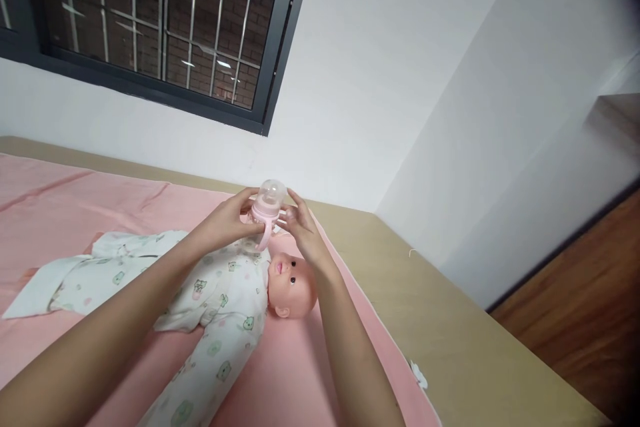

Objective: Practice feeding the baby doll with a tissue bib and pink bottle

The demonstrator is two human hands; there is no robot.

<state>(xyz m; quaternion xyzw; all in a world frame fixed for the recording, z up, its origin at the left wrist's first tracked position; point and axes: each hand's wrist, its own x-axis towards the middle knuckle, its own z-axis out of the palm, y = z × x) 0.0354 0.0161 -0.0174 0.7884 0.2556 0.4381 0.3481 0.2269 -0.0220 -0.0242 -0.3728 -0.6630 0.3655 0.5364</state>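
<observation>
A baby bottle point(267, 212) with a clear dome cap, pink collar and pink side handle is held up over the doll's chest. My left hand point(235, 219) grips it from the left, thumb across the front near the handle. From the right, my right hand point(301, 225) has its fingers curled about the cap and collar. Below lies a baby doll point(293, 285) on its back, head to the right, in white pyjamas point(220, 293) with a green bear print. My forearms partly hide the doll's body and head.
A pink sheet point(280, 367) lies under the doll on a light wooden surface point(400, 293). A small white object point(419, 375) rests at the sheet's right edge. Behind stand a white wall point(350, 80) and a dark-framed barred window point(165, 27).
</observation>
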